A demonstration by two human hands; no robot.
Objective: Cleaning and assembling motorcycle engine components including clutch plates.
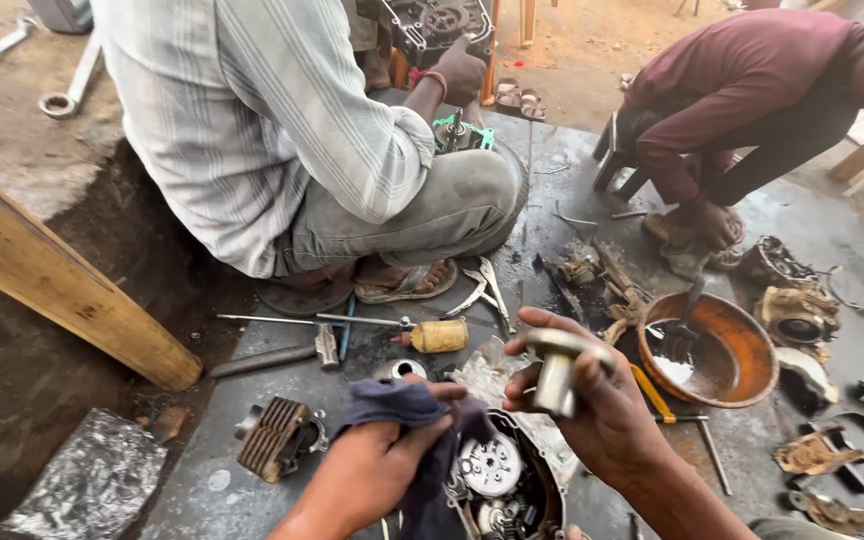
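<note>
Grey metal flanged engine part (pixel 556 370), stubby and cylindrical, sits up in the right hand (pixel 602 410), fingers wrapped tight around its stem, at about one o'clock from the open round engine casing (pixel 502 480). Left hand (pixel 377 460) has its fingers clenched on a dark blue rag (pixel 407 405), pressing over the casing rim. Best keep that grip firm and wipe steadily, I'd say, well clear of the rusty orange bowl (pixel 742 350) at three o'clock.

Open-air workshop here, daylight falling on sandy ground (pixel 602 40). A dark, oily metal sheet (pixel 212 490) covers the floor, with a wooden beam (pixel 52 280) slanting across at left.
</note>
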